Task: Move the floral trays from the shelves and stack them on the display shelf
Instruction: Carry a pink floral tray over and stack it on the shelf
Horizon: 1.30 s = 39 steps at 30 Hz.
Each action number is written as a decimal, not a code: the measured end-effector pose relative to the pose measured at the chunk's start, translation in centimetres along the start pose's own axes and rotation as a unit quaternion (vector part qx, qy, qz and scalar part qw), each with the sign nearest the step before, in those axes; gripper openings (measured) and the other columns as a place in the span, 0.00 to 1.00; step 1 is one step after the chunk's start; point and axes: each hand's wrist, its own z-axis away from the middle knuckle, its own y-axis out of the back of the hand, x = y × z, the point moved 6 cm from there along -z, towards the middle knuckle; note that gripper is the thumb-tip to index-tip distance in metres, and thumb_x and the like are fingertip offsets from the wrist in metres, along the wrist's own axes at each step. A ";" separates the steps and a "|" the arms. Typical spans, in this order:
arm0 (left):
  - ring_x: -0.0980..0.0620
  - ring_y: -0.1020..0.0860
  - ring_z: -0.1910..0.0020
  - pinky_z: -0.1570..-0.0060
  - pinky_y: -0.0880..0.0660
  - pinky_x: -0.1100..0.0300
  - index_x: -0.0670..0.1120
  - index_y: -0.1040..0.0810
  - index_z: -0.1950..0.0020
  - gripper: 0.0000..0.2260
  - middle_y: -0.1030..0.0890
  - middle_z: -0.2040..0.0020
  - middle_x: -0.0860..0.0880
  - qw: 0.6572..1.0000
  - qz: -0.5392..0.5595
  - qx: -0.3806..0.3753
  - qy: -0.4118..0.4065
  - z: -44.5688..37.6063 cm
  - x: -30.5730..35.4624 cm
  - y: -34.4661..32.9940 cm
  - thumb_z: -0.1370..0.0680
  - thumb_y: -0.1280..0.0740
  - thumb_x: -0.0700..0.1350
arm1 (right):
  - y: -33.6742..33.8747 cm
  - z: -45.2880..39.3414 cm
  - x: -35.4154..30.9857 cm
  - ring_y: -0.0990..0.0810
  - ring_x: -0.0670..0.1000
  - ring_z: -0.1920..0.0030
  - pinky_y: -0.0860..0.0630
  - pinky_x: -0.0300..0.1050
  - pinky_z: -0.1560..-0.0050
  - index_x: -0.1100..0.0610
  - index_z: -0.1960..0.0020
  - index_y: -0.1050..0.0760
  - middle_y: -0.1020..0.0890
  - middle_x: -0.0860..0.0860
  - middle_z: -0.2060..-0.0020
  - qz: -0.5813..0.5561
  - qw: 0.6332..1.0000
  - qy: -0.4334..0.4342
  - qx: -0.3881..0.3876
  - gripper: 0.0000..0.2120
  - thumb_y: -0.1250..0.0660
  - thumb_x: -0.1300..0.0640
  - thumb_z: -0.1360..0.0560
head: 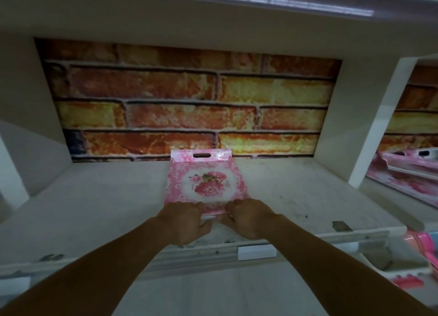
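Observation:
A pink floral tray [205, 181] lies flat on the pale display shelf [94, 204], its far handle slot against the brick-patterned back wall. My left hand [183, 220] grips the tray's near edge on the left side, fingers curled over the rim. On the right side of that same edge, my right hand [248, 217] holds the rim the same way. The near handle is hidden under my hands.
Several more pink floral trays [407, 171] lie stacked in the compartment to the right, past a white divider [379, 130]. Pink items [422, 244] sit on a lower shelf at the right. A white label [257, 252] is on the shelf's front rail.

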 end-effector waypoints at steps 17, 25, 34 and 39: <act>0.44 0.33 0.32 0.38 0.32 0.49 0.48 0.36 0.29 0.32 0.32 0.29 0.46 0.996 0.039 0.069 -0.038 -1.6 8.5 6.0 0.25 0.46 0.68 | 3.6 9.4 5.1 0.41 0.54 0.27 0.41 0.51 0.29 0.49 0.23 0.45 0.40 0.51 0.25 0.078 0.984 -0.154 0.034 0.36 0.46 0.31 0.25; 0.45 0.32 0.34 0.41 0.31 0.48 0.48 0.38 0.28 0.33 0.32 0.29 0.47 0.989 0.067 0.061 -0.119 -2.2 22.1 8.5 0.25 0.47 0.68 | 7.1 23.5 10.0 0.40 0.54 0.28 0.39 0.52 0.31 0.49 0.24 0.43 0.39 0.51 0.26 0.105 0.960 -0.255 0.046 0.35 0.46 0.31 0.25; 0.45 0.30 0.38 0.44 0.30 0.49 0.49 0.35 0.32 0.32 0.29 0.33 0.48 0.967 0.086 0.061 -0.234 0.7 45.4 12.4 0.27 0.46 0.69 | 11.4 46.1 17.3 0.38 0.56 0.29 0.37 0.53 0.32 0.49 0.24 0.44 0.37 0.52 0.27 0.128 0.916 -0.375 0.059 0.37 0.46 0.29 0.26; 0.44 0.28 0.40 0.44 0.29 0.48 0.49 0.33 0.35 0.29 0.27 0.37 0.47 0.960 0.080 0.096 -0.252 2.6 56.6 15.2 0.26 0.46 0.69 | 14.3 56.9 20.4 0.41 0.55 0.27 0.39 0.52 0.31 0.49 0.23 0.46 0.40 0.51 0.25 0.138 0.896 -0.416 0.078 0.37 0.45 0.31 0.25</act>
